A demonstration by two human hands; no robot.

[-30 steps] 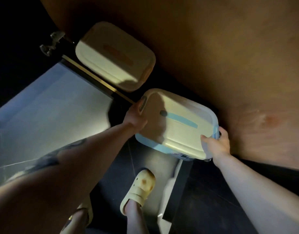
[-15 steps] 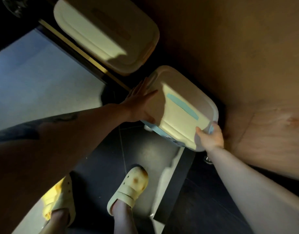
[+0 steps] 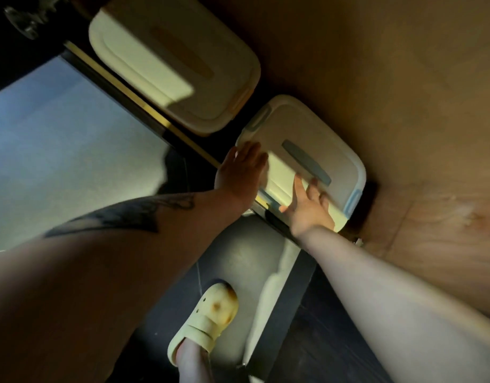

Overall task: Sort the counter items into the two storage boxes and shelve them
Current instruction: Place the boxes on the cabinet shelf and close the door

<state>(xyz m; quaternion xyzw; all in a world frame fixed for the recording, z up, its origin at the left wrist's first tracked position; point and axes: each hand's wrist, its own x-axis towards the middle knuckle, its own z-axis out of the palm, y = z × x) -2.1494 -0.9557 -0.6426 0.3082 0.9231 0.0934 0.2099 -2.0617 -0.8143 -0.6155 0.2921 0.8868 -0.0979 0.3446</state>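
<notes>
Both hands flat on blue-trimmed storage box in a dim wooden shelf | left hand fingers together, right hand fingers spread | orange-trimmed storage box just beside it

Blue-trim box: cream plastic lid, smooth, slight sheen; blue plastic handle strip and clips, matt. Orange-trim box: same cream plastic, smooth, with orange plastic trim. Panel above and to right: brown wood, matt, grain and knot visible. Edge strip: brassy metal, glossy. Floor: dark tiles, smooth. Clog: yellow foam-like plastic, matt, stained brown.
</notes>
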